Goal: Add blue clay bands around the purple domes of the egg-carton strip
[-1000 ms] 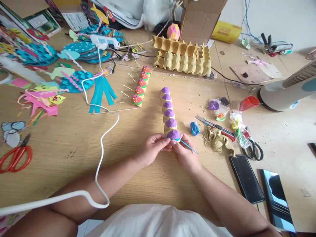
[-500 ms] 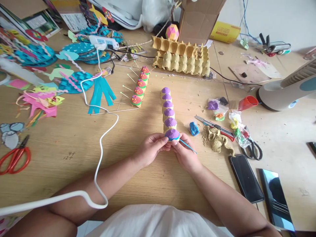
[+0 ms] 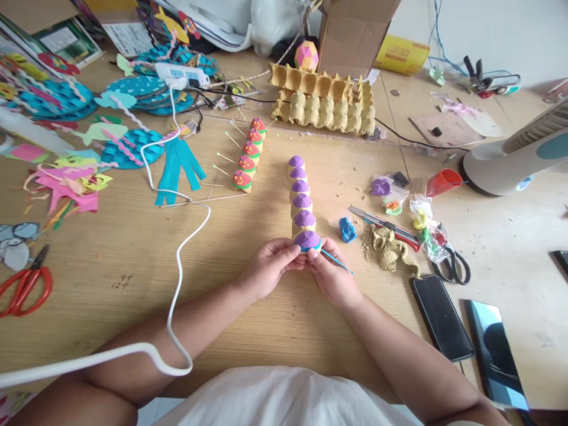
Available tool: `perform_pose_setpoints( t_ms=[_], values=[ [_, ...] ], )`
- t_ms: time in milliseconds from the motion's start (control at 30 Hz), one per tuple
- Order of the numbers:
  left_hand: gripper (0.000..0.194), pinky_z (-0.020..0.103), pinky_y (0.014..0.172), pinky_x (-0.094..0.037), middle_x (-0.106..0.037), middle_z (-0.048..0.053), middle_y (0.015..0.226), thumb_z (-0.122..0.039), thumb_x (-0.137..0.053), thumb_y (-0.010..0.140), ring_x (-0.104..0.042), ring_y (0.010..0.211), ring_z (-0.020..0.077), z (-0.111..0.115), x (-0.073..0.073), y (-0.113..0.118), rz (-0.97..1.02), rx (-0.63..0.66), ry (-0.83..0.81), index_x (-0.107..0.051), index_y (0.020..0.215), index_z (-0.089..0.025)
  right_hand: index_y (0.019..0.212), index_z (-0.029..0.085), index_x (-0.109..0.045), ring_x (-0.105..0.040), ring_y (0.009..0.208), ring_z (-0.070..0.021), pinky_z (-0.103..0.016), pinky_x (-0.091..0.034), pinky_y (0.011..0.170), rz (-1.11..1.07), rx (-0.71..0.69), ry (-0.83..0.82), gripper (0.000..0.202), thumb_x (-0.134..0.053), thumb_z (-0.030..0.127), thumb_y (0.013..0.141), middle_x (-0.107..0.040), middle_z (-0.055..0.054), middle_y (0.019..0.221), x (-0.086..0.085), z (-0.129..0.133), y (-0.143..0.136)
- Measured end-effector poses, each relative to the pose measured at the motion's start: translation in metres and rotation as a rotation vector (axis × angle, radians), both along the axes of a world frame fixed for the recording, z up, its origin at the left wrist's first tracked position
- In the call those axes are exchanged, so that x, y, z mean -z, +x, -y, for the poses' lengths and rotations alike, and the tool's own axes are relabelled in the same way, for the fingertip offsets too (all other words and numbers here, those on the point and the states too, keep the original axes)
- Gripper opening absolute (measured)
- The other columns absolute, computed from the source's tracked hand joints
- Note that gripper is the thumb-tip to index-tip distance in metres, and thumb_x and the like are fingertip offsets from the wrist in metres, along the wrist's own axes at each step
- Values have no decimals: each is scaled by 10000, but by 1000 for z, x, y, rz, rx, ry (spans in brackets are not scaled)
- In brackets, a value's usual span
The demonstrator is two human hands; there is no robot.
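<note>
A strip of egg carton (image 3: pixel 302 203) lies lengthwise in front of me, its row of bumps topped with purple clay. My left hand (image 3: pixel 270 264) grips the left side of its near end, thumb on the rim of the closest bump. On the other side, my right hand (image 3: pixel 332 273) holds the same end, its thumb pressing at a blue clay band (image 3: pixel 316 247) around that bump. A thin blue clay strand (image 3: pixel 337 261) trails off over my right fingers. Right of the strip sits a lump of blue clay (image 3: pixel 347 229).
Another carton strip (image 3: pixel 249 155) with red and green clay and pins stands behind to the left. A utility knife (image 3: pixel 386 227), black-handled scissors (image 3: pixel 456 266) and phones (image 3: pixel 441 318) lie right. A white cable (image 3: pixel 180 260) crosses my left forearm. Egg cartons (image 3: pixel 331 112) stand behind.
The whole view has shifted slightly. Both hands keep their hold on the near end of the carton strip, with hardly any visible movement of thumbs or blue strand.
</note>
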State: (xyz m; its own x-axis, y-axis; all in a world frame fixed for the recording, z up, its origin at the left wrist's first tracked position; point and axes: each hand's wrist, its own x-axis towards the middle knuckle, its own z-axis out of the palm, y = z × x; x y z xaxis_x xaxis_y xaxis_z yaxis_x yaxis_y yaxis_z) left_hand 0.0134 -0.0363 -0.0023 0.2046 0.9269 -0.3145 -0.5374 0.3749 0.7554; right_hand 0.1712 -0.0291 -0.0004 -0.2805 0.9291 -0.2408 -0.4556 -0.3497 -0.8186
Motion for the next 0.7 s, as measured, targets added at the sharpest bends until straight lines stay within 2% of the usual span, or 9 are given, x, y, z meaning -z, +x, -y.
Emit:
perform_pose_setpoints(
  t_ms=[467,700],
  values=[
    [291,248,696,-570,-748,28,769,-426,-865,760,-699,736,132,1,1,0,14,-11,8,-770,837,-163,826,228,-635,-471,658,-113,-253,-381,632,39,-9,19,308,-835,461,804,-554,42,734,-3,1,1],
    [290,235,687,-582,-755,36,771,-423,-865,762,-708,734,132,-1,-5,0,61,-5,1,-774,831,-157,806,223,-628,-494,678,-121,-258,-400,643,13,-19,-8,329,-848,467,784,-582,32,752,-4,-1,1]
  ],
)
